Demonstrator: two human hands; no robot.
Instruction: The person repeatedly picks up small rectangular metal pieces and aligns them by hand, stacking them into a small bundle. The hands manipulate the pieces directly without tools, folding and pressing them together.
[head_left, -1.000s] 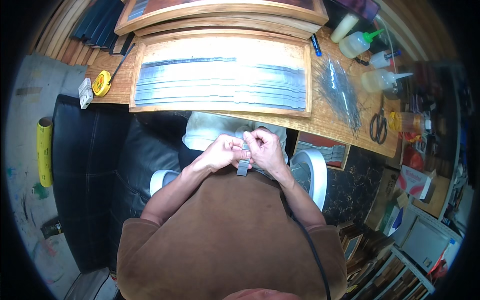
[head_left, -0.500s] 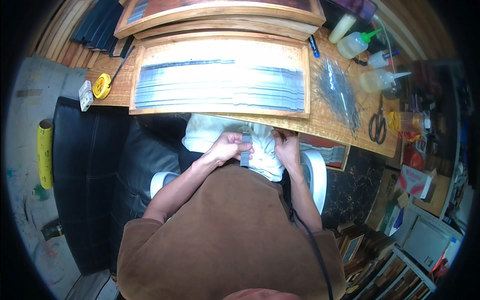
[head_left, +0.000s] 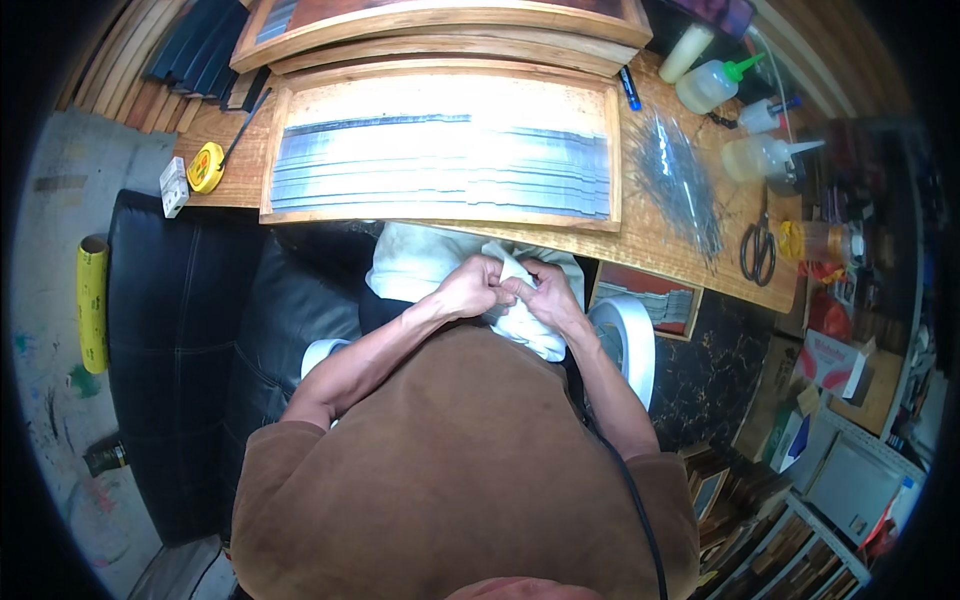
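Over my lap, my left hand and my right hand meet with bent fingers, and a white cloth is gripped between them. A fold of it sticks up between the fingertips. The rest hangs down against my brown shirt. Whatever lies inside the bunched cloth is hidden by the fingers. More pale fabric covers my lap to the left. Just beyond the hands, at the table's near edge, rests a shallow wooden tray with rows of thin grey strips.
On the wooden table lie a bundle of thin wires, black scissors, squeeze bottles and a yellow tape measure. Another tray of strips sits below the table's right side. A black sofa stands left.
My right hand has moved left to meet my left hand, bringing the cloth up between them. The grey segmented strip my left hand held is now out of sight.
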